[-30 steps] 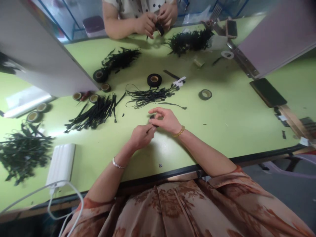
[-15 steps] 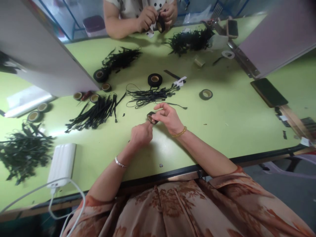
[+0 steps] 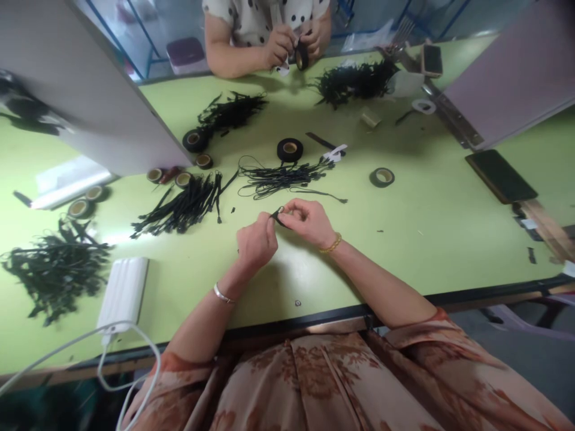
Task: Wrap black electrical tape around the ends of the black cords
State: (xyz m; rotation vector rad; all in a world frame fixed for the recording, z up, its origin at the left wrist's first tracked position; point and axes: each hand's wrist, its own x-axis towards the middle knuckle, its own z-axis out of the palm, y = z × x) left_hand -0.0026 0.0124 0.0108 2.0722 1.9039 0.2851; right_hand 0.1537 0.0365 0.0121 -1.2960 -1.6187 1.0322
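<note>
My right hand (image 3: 311,222), with a gold bracelet at the wrist, is closed on a small roll of black tape (image 3: 281,219). Fingers cover most of the roll, so only a dark strip and a bit of rim show. Right beside it, my left hand (image 3: 257,240) is closed in a pinch at the roll's left edge; what lies between its fingertips is hidden. Just beyond both hands lies a loose bundle of thin black cables (image 3: 283,179). A larger roll of black tape (image 3: 290,149) sits behind that bundle.
Taped black cables (image 3: 182,206) lie to the left, near several tape rolls. A white power bank (image 3: 123,293) with a cord rests front left. One more tape roll (image 3: 383,176) and a phone (image 3: 501,175) are on the right. Across the table a co-worker's hands (image 3: 291,48) hold tape.
The roll in my right hand has turned, so its open core no longer faces me. My right fingers have curled closer round it. The whole view has shifted slightly.
</note>
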